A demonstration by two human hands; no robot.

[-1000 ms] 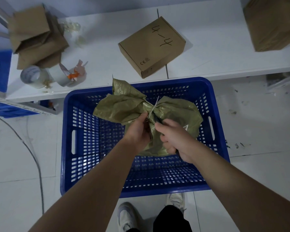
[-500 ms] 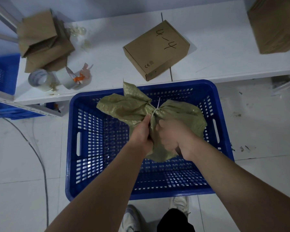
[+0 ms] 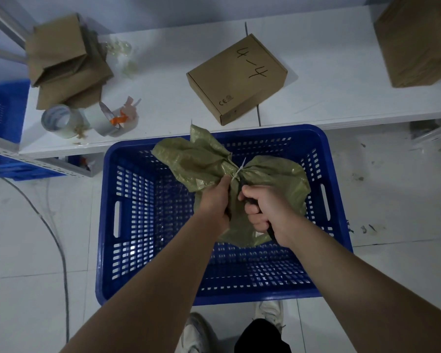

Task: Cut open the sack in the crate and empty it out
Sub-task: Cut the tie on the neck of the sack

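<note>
A green woven sack (image 3: 278, 179) is held up over the blue slotted crate (image 3: 107, 225), its neck cinched by a white zip tie (image 3: 238, 171). My left hand (image 3: 215, 202) grips the bunched neck just below the tie. My right hand (image 3: 267, 210) is a fist around a black-handled tool (image 3: 271, 234), held against the neck right beside the tie. The tool's tip is hidden between my hands and the sack. The sack's loose top flares out to the left above the tie.
A white shelf (image 3: 341, 98) behind the crate carries a cardboard box marked 4-4 (image 3: 237, 77), tape rolls (image 3: 59, 121), folded cardboard (image 3: 64, 59) and a larger box (image 3: 418, 39). A cable (image 3: 54, 238) runs over the floor at left. My shoes (image 3: 196, 332) touch the crate's near side.
My right hand has closed in on the sack's neck beside the tie, and the dark handle now shows in it. My left hand keeps its grip; the sack has hardly moved.
</note>
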